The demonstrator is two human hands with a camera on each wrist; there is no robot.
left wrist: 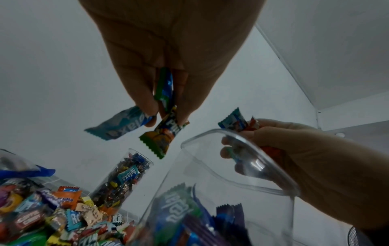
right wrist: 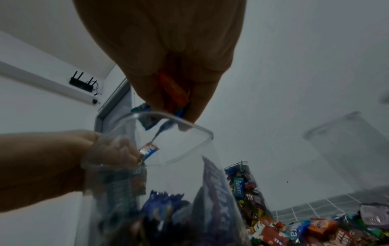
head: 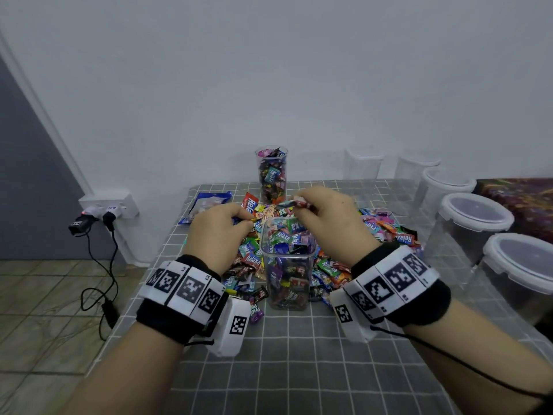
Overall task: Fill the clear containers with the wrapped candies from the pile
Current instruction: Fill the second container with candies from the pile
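The square clear container [head: 288, 265] stands upright on the grey checked tablecloth [head: 299, 354], in the middle of the candy pile [head: 386, 229], and is filled with wrapped candies to roughly three quarters of its height. Its mouth is uncovered.

The left hand [head: 218, 232] sits just left of the container rim, fingers curled and pinching several wrapped candies. The left wrist view shows three: a light blue "Relaxa" candy [left wrist: 120, 124], a green-edged orange candy [left wrist: 163, 136] and a green-and-blue candy [left wrist: 165, 86] clamped higher between the fingers.

The right hand [head: 326, 217] is positioned above the far right edge of the rim, fingers curled around a small bunch of candies. A blue-and-white wrapper [head: 294, 202] projects from the fingertips toward the left (the right wrist view also shows an orange wrapper [right wrist: 172, 89] inside the grip).

Neither hand touches the container, as far as the head view shows.

A tall round container [head: 271, 175], full to the top with candies, stands behind the pile near the wall. A row of clear tubs [head: 475, 217], some with white lids, runs along the right edge of the table. An opened blue-edged candy bag [head: 206, 205] lies at the far left of the cloth. On the wall at left, a socket [head: 109, 205] carries two plugs with black cables running down to the tiled floor.
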